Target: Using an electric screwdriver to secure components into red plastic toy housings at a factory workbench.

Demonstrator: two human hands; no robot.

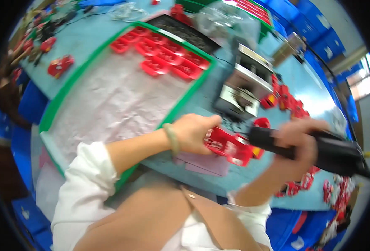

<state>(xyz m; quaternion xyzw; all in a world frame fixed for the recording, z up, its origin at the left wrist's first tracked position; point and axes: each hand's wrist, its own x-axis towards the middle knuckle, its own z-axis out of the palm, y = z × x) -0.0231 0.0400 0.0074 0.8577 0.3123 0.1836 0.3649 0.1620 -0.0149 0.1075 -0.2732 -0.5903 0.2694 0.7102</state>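
Note:
My left hand is closed around one end of a red plastic toy-like shell with white and yellow marks, held above the table in front of me. My right hand, smeared by motion, grips a black power screwdriver. Its narrower black end points left and overlaps the far right part of the red shell; whether they touch I cannot tell. Beneath the shell, a pink sheet lies on the blue table. Just beyond sits a metal screw feeder, with small dark bits scattered near it.
A large green-rimmed tray lined with pale film stands at left, with several red shells at its far end. Behind it is a black tray of small dark pieces. More red parts lie at right. Blue bins line the far right.

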